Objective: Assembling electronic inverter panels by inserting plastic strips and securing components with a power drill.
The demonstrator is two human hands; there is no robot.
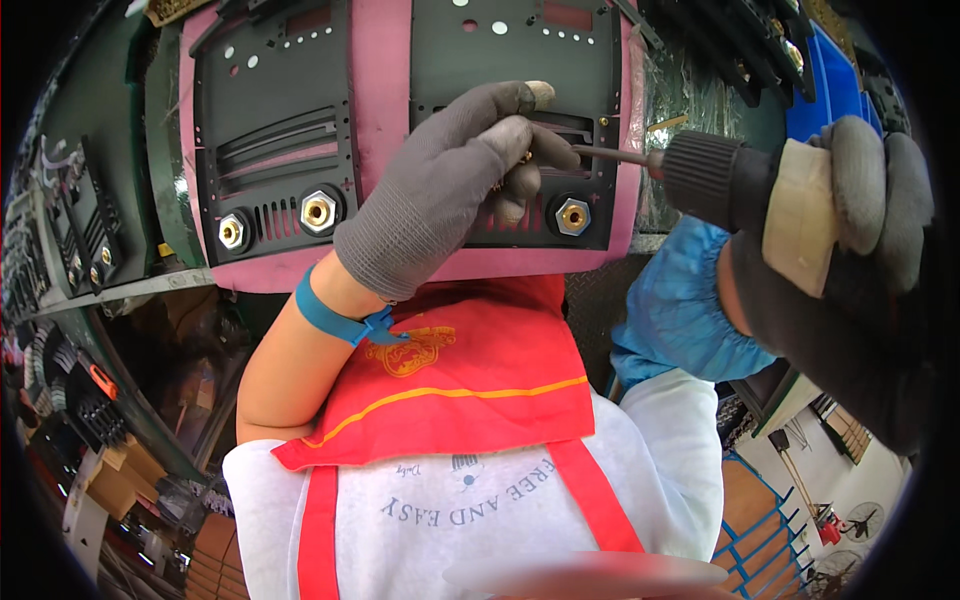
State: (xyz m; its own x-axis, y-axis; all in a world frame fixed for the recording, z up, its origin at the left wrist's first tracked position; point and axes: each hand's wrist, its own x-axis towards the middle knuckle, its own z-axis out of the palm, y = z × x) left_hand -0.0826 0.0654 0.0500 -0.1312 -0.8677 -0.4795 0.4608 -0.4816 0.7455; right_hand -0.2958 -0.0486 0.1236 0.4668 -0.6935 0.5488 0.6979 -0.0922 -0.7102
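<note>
My left hand (450,165), in a grey glove, is closed above the right-hand black panel (480,60). Small brass-coloured pieces (526,157) peek out between its fingers, too small to name surely. My right hand (880,190), gloved too, grips a power screwdriver (712,172) with a ribbed black collar and beige tape round its body. Its long thin bit (615,154) points left, the tip meeting the left fingertips. A brass socket with a hex nut (572,216) sits low on that panel. Part of the panel is hidden behind my left hand.
A second black panel (275,90) with two hex-nut sockets lies to the left on the pink mat (382,80). More black panels (85,225) stand at the far left. A blue bin (832,80) is at the upper right, near the screwdriver.
</note>
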